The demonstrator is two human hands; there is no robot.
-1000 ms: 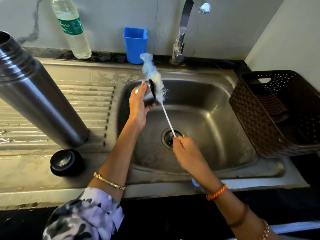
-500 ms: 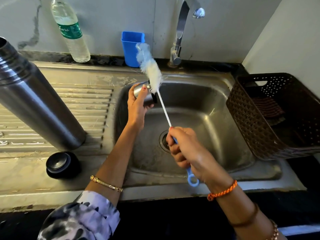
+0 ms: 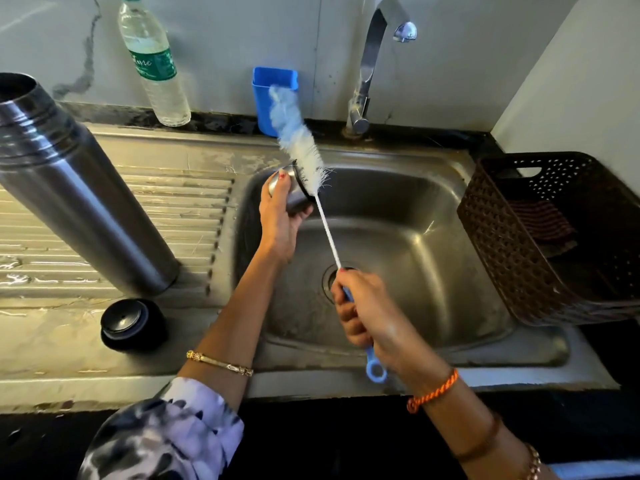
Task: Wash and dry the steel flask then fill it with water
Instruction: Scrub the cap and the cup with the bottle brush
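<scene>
You're risking the wet steel cup (image 3: 294, 188) slipping from your left hand (image 3: 280, 220) into the sink (image 3: 398, 237), since the bottle brush (image 3: 301, 147) is pushing across its rim. Left fingers are curling round the cup over the basin; right hand (image 3: 367, 317) is gripping the brush handle low, wrist angling up. Steel flask (image 3: 79, 188) is standing uncapped on the drainboard (image 3: 173, 209), black stopper (image 3: 133, 323) beside it.

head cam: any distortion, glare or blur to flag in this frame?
Head view: wide-angle bends the steel flask into a strong lean; glare streaks on the wet drainboard; brush head soft-edged; both hands sharp enough, left hand, right hand.
</scene>
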